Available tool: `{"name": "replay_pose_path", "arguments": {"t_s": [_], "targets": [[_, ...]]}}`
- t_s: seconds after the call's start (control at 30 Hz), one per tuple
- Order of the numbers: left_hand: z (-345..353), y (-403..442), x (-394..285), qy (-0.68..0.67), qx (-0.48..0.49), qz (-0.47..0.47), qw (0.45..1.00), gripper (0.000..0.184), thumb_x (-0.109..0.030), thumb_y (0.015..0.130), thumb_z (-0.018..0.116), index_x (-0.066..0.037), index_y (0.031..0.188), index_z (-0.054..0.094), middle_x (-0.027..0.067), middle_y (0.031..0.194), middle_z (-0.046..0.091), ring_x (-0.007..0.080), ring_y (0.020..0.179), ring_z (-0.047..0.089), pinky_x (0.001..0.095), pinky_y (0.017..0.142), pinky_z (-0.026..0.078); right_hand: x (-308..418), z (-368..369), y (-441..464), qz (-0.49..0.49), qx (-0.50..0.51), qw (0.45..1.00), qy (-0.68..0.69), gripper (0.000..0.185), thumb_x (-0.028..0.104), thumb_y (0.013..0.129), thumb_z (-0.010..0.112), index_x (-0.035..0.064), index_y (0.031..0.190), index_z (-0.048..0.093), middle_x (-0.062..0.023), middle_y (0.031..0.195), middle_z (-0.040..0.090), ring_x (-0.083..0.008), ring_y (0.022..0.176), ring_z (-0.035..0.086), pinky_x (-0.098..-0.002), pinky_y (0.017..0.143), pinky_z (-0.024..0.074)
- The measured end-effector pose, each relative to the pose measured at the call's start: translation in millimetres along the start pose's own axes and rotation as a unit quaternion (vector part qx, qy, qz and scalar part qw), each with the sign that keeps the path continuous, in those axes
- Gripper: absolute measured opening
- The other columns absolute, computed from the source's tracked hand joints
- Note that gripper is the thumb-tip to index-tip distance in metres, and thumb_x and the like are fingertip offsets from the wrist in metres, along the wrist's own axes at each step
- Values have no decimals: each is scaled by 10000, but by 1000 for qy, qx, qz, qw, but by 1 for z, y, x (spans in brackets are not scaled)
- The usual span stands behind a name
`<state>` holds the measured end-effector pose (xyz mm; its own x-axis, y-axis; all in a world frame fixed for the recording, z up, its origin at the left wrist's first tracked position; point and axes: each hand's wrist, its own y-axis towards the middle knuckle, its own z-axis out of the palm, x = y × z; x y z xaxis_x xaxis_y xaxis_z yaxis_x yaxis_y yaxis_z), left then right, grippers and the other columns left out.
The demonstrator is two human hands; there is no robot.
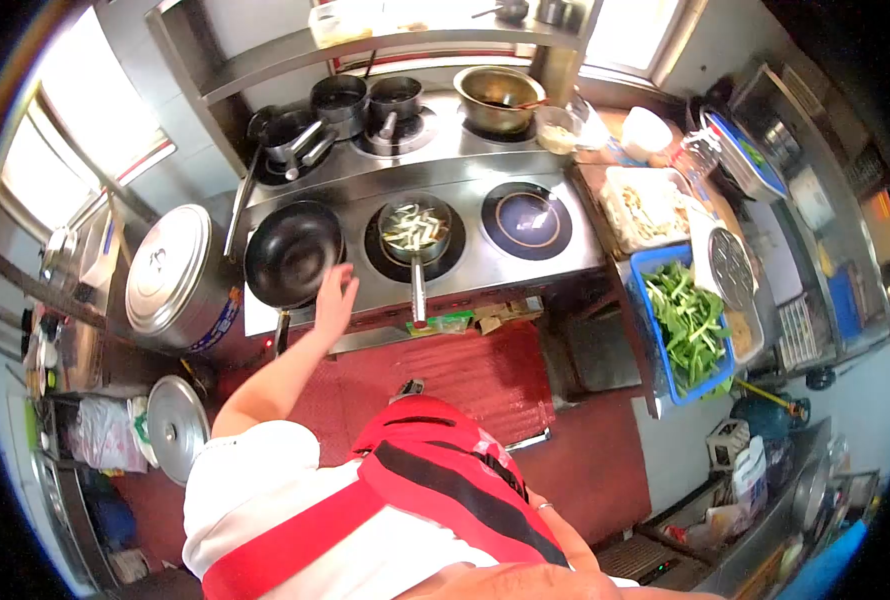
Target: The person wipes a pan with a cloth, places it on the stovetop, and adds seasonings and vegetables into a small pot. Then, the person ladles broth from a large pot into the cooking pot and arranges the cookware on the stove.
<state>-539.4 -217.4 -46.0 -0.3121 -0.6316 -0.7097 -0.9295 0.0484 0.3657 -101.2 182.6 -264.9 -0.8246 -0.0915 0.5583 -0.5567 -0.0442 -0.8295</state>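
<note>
My left hand (336, 297) is over the stove's front edge, fingers apart, holding nothing visible. It is close to the right side of a black frying pan (290, 250), whose handle points toward me. I cannot tell if it touches the pan. Right of the hand, a small saucepan (415, 222) with pale cut pieces in it sits on the middle burner, its metal handle (418, 290) toward me. Only the wrist of my right arm, with a bracelet, shows beside the red apron (455, 475); the fingers are hidden.
Several dark pots (340, 100) and a brass-coloured bowl (495, 95) stand on the back burners. A flat round hob (526, 220) lies right. Beside it are a tub of pale pieces (647, 205) and a blue basket (660, 345) of greens. A lidded pot (170, 265) stands left.
</note>
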Motion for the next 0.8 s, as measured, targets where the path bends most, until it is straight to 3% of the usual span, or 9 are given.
{"name": "replay_pose_path", "arguments": {"t_s": [0.07,0.17,0.3,0.47,0.5,0.57,0.6,0.73,0.8], "targets": [[-14,46,11,56,-64,69,994,271,-131,857,586,-6,1091,531,153,1007,544,281,881,564,365,792,458,9,-4,7,-5,-12,1000,-8,412,361,798,635,-28,930,664,-122,881,679,-196,759,627,-377,681,496],[-27,122,58,101,-108,26,989,348,-222,849,608,6,1098,525,179,1034,539,314,943,529,393,838,435,26,-6,20,-16,-31,999,-14,414,361,798,635,-29,934,663,-125,885,679,-196,764,628,-375,686,496],[-38,213,142,192,-150,-184,952,599,-375,798,639,48,1195,487,264,1201,501,407,1115,486,455,948,393,43,-3,47,-48,-54,997,-14,417,360,797,636,-31,938,663,-129,890,679,-196,772,628,-371,692,496],[-47,296,215,-25,-46,-412,910,645,-404,798,632,68,1209,474,287,1213,494,398,1087,526,433,940,414,51,1,108,-72,-66,995,3,425,359,797,636,-34,954,658,-140,906,678,-197,797,631,-360,709,495],[-42,301,214,-184,-95,-449,869,583,-411,817,626,48,1151,493,250,1115,526,371,1041,548,431,906,436,47,1,122,-56,-63,996,6,430,359,797,636,-36,966,655,-148,917,677,-197,814,632,-352,719,493],[-36,314,206,-480,-186,-482,709,475,-424,855,612,7,1035,531,176,920,590,318,947,592,428,840,482,68,6,130,-27,-58,998,11,442,358,798,636,-40,990,648,-163,939,675,-197,848,635,-337,740,490],[-38,321,200,-536,-199,-493,655,364,-385,878,604,-45,972,518,104,769,555,254,822,608,348,689,518,103,15,116,-5,-70,997,-16,445,359,802,631,-36,1007,645,-167,942,674,-200,852,639,-332,737,492],[-36,330,265,-587,-171,-509,606,267,-335,888,604,-85,929,522,62,743,546,130,552,520,232,450,395,189,40,92,-16,-108,992,-63,430,352,820,609,-27,1020,643,-154,925,676,-195,840,640,-323,722,494],[-47,330,277,-577,-187,-512,609,248,-323,893,597,-87,918,525,61,737,544,124,540,503,230,439,375,217,51,93,-12,-124,986,-110,422,347,828,598,-27,1019,642,-164,922,675,-216,842,644,-334,724,494]]}}
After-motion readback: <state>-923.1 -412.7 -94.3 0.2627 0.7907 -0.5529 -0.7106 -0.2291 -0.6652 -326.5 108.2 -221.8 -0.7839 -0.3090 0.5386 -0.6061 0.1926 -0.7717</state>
